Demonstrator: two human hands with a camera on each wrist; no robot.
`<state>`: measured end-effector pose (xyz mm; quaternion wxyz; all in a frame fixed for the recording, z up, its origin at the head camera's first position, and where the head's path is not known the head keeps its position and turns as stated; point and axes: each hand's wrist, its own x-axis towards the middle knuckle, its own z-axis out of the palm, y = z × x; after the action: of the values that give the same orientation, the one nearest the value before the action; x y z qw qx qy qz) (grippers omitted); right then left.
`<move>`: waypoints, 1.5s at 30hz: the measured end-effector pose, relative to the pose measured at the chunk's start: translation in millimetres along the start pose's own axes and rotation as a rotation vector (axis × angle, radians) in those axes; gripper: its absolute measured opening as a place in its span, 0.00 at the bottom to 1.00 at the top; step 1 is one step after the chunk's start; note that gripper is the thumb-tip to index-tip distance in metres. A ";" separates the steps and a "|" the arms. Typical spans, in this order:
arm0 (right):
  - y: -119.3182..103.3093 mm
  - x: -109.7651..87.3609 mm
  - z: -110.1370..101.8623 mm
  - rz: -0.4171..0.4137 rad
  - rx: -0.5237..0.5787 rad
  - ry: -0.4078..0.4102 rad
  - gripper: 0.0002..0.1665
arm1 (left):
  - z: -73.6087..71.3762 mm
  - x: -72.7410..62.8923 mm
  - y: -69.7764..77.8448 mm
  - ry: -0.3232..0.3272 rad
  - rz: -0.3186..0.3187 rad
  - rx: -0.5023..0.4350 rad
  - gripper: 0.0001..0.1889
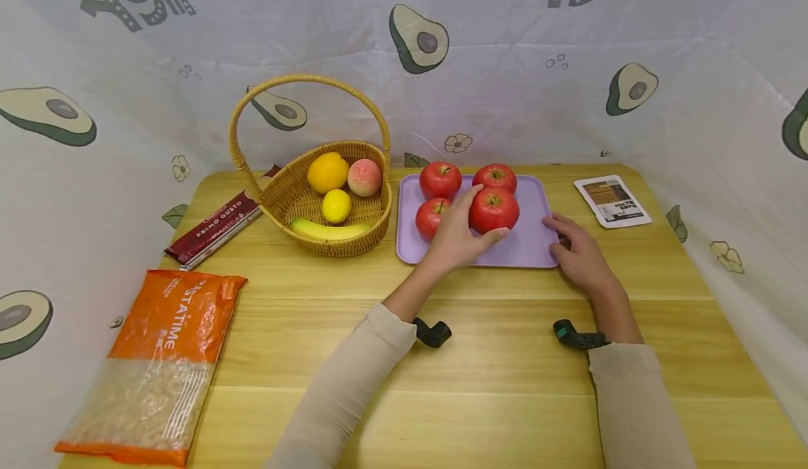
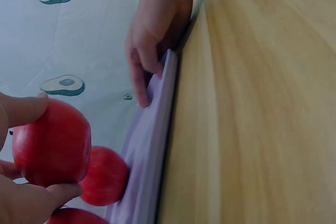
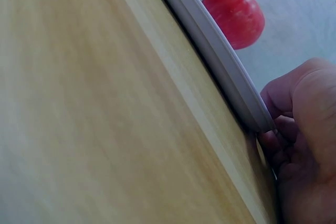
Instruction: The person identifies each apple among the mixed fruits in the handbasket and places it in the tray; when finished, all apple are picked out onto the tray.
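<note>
My left hand grips a red apple between thumb and fingers, above the purple tray. In the left wrist view the held apple stands higher than another apple resting on the tray. Three more apples sit on the tray: one at back left, one at back right and one at front left, partly hidden by my left hand. At the tray's right front corner my right hand holds the rim, seen closely in the right wrist view.
Left of the tray stands a wicker basket with a tall handle and several fruits, including a banana. A dark red pasta pack and an orange pasta bag lie farther left. A white-framed card lies at back right.
</note>
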<state>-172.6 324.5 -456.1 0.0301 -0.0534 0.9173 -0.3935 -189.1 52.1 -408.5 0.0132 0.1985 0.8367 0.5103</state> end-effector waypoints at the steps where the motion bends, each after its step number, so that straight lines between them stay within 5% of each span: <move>1: 0.5 -0.1 0.1 -0.001 0.002 0.000 0.31 | 4.1 1.2 -0.3 -0.001 -0.003 0.006 0.45; 11: 0.6 -1.9 0.6 -0.001 0.004 0.008 0.31 | 37.3 9.7 -2.8 0.012 -0.095 0.030 0.46; 21: 0.6 -0.2 3.0 -0.010 0.010 0.008 0.31 | 51.5 10.8 -15.1 0.089 -0.118 0.076 0.45; 34: 4.7 2.6 1.8 -0.018 -0.005 0.003 0.32 | 47.2 5.9 -15.8 0.047 -0.028 0.130 0.48; 45: 3.3 1.8 -4.4 -0.016 -0.007 0.007 0.32 | 12.0 -7.3 -8.1 -0.001 0.076 0.139 0.40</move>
<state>-175.0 329.7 -455.5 0.0235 -0.0595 0.9183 -0.3907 -182.3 56.5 -422.4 -0.0196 0.2310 0.8618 0.4511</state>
